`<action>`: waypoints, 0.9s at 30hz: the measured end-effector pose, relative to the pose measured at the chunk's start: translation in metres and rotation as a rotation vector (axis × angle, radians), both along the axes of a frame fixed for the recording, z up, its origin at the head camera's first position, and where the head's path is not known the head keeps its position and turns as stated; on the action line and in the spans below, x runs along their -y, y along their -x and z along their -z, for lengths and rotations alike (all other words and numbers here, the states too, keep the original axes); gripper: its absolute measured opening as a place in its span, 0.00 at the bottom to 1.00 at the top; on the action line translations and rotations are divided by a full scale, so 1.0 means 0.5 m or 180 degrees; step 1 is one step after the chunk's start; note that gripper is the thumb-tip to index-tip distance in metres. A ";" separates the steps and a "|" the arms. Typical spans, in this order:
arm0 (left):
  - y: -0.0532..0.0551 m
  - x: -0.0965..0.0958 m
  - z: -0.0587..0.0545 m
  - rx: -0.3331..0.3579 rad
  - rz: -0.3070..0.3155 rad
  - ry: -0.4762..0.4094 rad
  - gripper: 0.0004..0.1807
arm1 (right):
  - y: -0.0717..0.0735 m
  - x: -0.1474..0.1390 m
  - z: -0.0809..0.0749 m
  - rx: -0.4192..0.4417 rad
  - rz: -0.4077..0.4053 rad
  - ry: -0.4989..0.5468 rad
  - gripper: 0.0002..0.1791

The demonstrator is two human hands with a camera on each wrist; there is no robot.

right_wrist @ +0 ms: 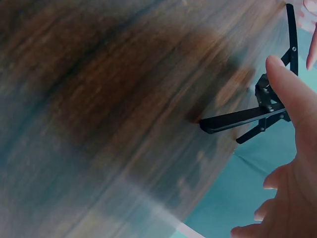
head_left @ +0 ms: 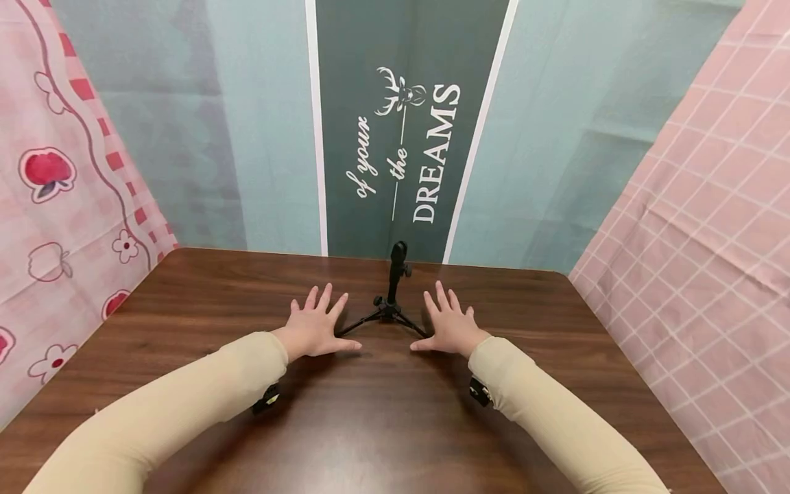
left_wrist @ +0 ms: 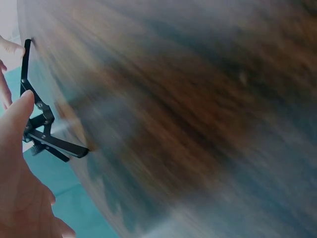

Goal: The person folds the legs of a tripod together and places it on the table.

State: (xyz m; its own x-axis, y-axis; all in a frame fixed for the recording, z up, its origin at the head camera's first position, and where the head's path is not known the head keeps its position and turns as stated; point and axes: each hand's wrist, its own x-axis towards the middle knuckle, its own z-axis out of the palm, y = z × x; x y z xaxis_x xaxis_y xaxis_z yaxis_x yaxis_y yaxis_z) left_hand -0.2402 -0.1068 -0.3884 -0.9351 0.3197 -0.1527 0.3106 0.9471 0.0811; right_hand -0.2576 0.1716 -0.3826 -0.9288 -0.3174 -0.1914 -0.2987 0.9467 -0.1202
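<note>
A black tripod stand [head_left: 390,307] stands upright on the brown wooden surface [head_left: 382,425], toward the far edge and near the middle, its legs spread and a clip at the top of its post. The left hand [head_left: 313,329] lies just beside it on the left, palm down with fingers fanned out; the right hand [head_left: 453,331] mirrors it on the right. The grip of each is released, holding nothing, with the thumbs pointing inward near the leg ends; whether skin touches the legs, I cannot tell. Beige sleeves [head_left: 204,377] cover both arms. Behind hangs a blue-grey curtain [head_left: 271,123] with white lettering, a pink apple-print cloth [head_left: 80,219] on the left and a pink checked cloth [head_left: 703,226] on the right.
</note>
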 end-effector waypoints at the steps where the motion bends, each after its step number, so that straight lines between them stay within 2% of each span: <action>1: 0.001 0.001 0.001 0.0003 0.0008 0.0003 0.56 | 0.001 0.000 0.001 0.0016 0.0002 -0.0009 0.62; 6: 0.007 0.006 0.001 0.0020 0.0050 0.0003 0.56 | 0.013 0.002 0.002 0.0072 0.0001 -0.0015 0.62; 13: 0.014 0.006 0.003 0.0027 0.0066 -0.0002 0.53 | 0.020 0.013 -0.014 -0.0013 -0.0051 0.0102 0.61; 24: 0.009 -0.007 0.001 0.0058 0.0175 0.0007 0.50 | 0.023 0.015 -0.040 -0.0138 -0.0001 0.0394 0.59; 27: 0.008 -0.010 0.001 0.0044 0.0228 0.0005 0.50 | 0.029 0.018 -0.055 -0.0265 0.0009 0.0552 0.58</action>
